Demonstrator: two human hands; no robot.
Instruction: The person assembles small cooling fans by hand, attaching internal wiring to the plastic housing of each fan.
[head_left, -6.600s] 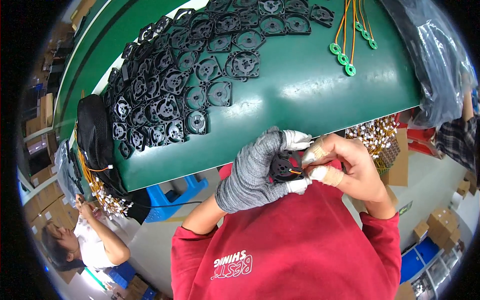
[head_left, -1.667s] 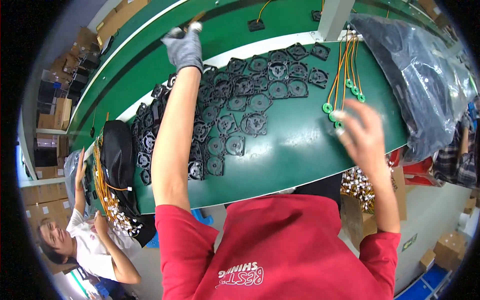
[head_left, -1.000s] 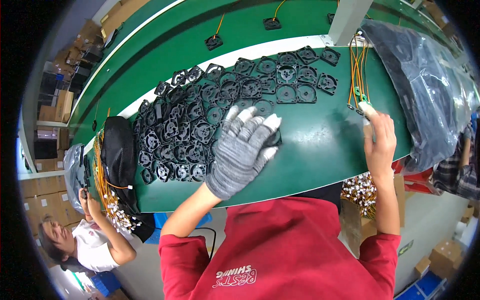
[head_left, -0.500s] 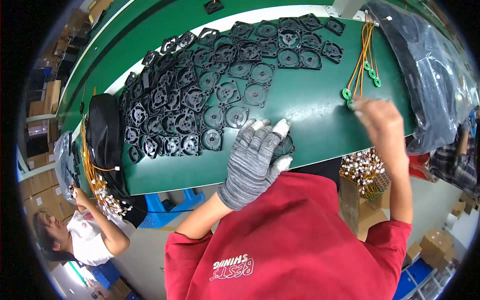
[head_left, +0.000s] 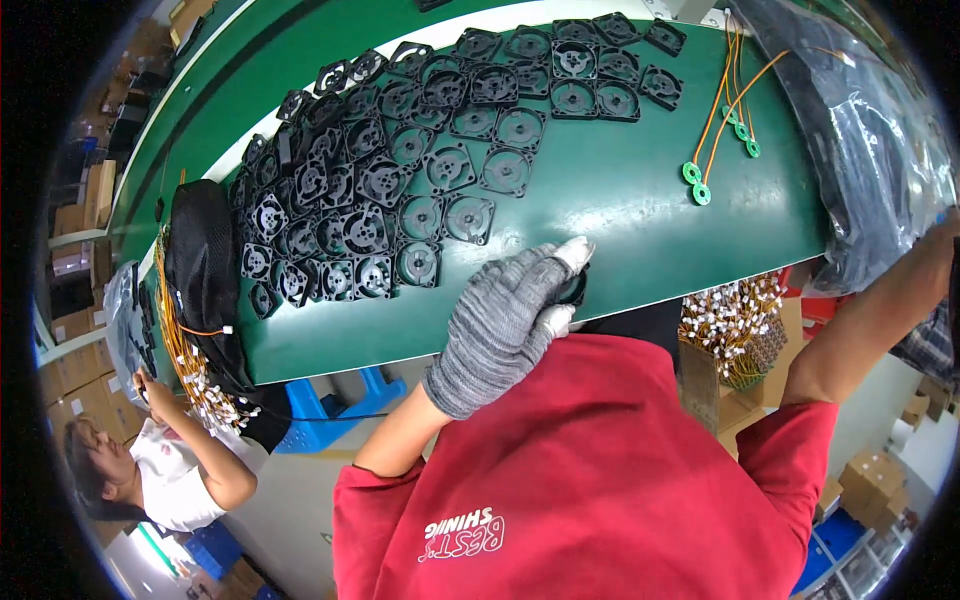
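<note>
My left hand (head_left: 505,325), in a grey knitted glove with white fingertips, is closed round a black square fan frame (head_left: 574,287) at the table's front edge. The fingers and thumb hide most of that frame. My right forearm (head_left: 880,310) reaches out to the far right; the hand itself lies beyond the picture's rim. On the right half of the table lie green ring-shaped circuit boards (head_left: 701,192) with orange wires (head_left: 722,120). One wire bends over toward the plastic bag on the right.
Many black fan frames (head_left: 450,168) cover the table's left and middle. A large clear plastic bag (head_left: 850,140) lies at the right. Below the table edge stands a carton of white-plugged wires (head_left: 735,320). A black bag (head_left: 205,250) and a co-worker (head_left: 175,450) are at the left.
My right hand has left the green boards and swung right, out of the picture. One orange wire now stretches toward the plastic bag. My left hand stays at the fan frame.
</note>
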